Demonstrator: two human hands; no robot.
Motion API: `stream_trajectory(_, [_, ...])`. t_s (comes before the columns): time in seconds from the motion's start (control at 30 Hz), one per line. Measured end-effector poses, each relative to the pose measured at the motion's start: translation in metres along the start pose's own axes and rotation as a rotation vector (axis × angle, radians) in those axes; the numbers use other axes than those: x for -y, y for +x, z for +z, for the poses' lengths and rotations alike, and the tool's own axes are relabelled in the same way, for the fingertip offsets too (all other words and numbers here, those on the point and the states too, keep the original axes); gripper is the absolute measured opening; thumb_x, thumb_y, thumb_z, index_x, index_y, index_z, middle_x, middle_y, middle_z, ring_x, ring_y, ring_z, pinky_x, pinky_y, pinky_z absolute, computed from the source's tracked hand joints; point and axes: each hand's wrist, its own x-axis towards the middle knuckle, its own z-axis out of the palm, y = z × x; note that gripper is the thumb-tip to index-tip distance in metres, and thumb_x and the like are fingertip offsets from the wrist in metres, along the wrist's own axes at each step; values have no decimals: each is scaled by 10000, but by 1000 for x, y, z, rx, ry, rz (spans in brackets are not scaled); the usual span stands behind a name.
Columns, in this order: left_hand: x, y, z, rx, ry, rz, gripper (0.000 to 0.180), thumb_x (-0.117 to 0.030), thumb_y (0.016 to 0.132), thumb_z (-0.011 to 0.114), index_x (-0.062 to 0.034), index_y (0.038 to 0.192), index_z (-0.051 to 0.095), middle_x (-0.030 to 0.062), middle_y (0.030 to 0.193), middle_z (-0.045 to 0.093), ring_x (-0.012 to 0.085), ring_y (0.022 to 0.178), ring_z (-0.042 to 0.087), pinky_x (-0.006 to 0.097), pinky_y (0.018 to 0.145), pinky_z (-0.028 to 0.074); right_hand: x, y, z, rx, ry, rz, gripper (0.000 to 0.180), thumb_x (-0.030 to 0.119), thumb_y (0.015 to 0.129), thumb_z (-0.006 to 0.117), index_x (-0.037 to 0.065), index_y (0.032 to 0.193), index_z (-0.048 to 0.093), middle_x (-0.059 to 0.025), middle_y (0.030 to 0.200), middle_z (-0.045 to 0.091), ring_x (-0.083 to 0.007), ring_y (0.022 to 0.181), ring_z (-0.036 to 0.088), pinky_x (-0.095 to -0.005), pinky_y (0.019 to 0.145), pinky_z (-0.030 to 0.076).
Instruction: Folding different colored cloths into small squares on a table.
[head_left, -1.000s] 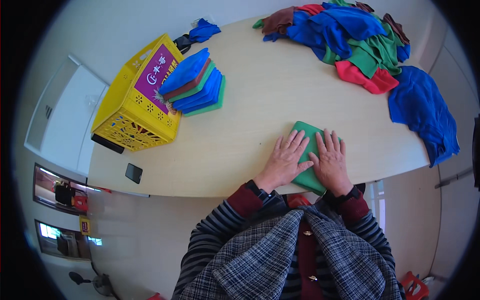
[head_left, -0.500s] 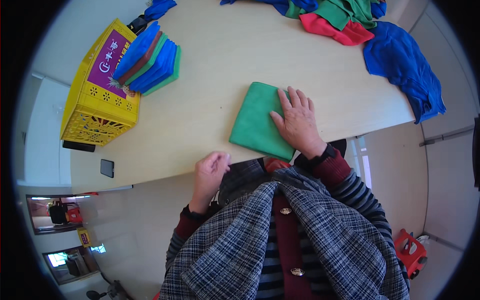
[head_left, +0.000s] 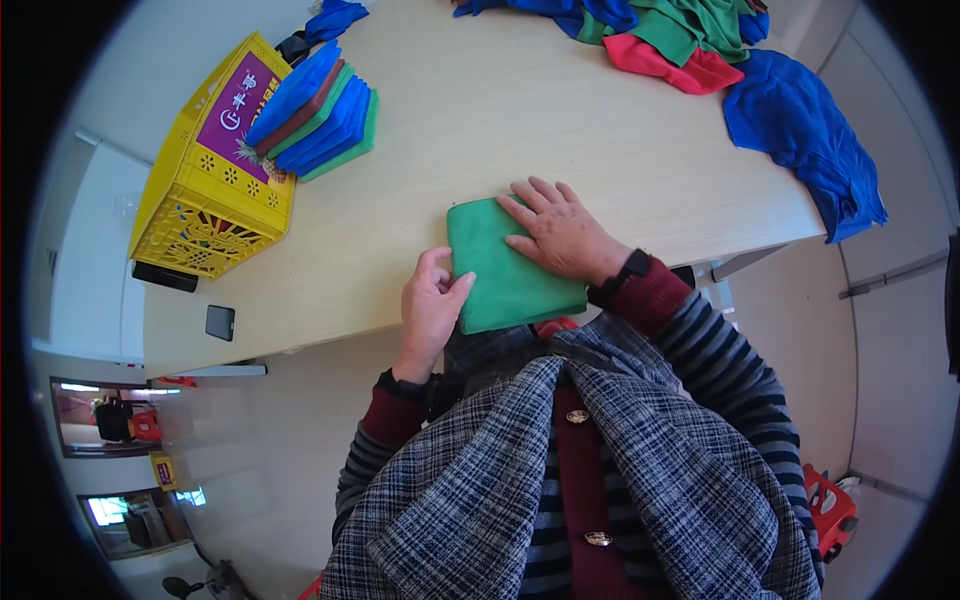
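A folded green cloth [head_left: 510, 280] lies near the table's front edge, in front of my body. My right hand [head_left: 565, 232] rests flat on its upper right part, fingers stretched out and palm down. At the cloth's left edge is my left hand [head_left: 430, 312], its fingers bent and the thumb apart from them. Its thumb tip meets the cloth's edge; I see nothing gripped between the fingers.
A yellow plastic crate [head_left: 215, 200] stands at the left, with a stack of folded blue, brown and green cloths [head_left: 318, 120] against it. A dark phone [head_left: 220, 322] lies nearby. Loose green cloth [head_left: 690, 25], red cloth [head_left: 670, 65] and blue cloth [head_left: 800, 135] lie at the far right.
The green cloth has turned slightly and shifted left and nearer with my right hand on it. My left hand has moved up to its left edge, its fingers opening from a curl.
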Motion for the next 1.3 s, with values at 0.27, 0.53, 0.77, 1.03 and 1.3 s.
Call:
stream_trajectory(0.27, [-26, 5, 29, -61, -229, -216, 540, -81, 914, 727, -17, 1379, 459, 33, 732, 618, 92, 585, 554, 260, 544, 472, 51, -21, -16, 34, 3, 109, 645, 443, 985, 546, 31, 1473, 450, -197, 1505, 444, -379, 1450, 344, -528, 1189, 272])
stream_trajectory(0.53, [-17, 14, 44, -51, 88, 43, 601, -110, 901, 732, -48, 1429, 451, 61, 796, 613, 157, 671, 612, 325, 614, 522, 43, -55, -5, -28, -18, 113, 710, 500, 967, 557, 41, 1494, 428, -174, 1567, 382, -364, 1484, 298, -517, 1214, 229])
stream_trajectory(0.77, [-35, 14, 38, -105, 627, 483, 634, -205, 842, 776, -98, 1414, 524, 131, 1374, 538, 320, 1194, 581, 453, 1003, 471, 22, -89, -32, 12, 57, 39, 763, 505, 920, 630, 68, 1507, 415, -160, 1573, 378, -359, 1478, 312, -517, 1216, 229])
stream_trajectory(1.03, [-32, 7, 31, 321, 845, 809, 672, -220, 798, 766, -82, 1414, 535, 172, 1533, 432, 358, 1427, 401, 536, 1188, 286, 11, -92, -33, 16, 13, 3, 756, 288, 827, 758, 92, 1486, 445, -153, 1551, 412, -359, 1454, 357, -509, 1196, 291])
stream_trajectory(1.3, [-46, 3, 26, 293, 666, 681, 681, -196, 814, 751, -62, 1435, 506, 171, 1490, 473, 360, 1404, 426, 522, 1164, 338, -16, -69, -36, 26, 77, -81, 640, 135, 824, 720, 86, 1427, 509, -131, 1500, 489, -334, 1427, 409, -485, 1187, 320])
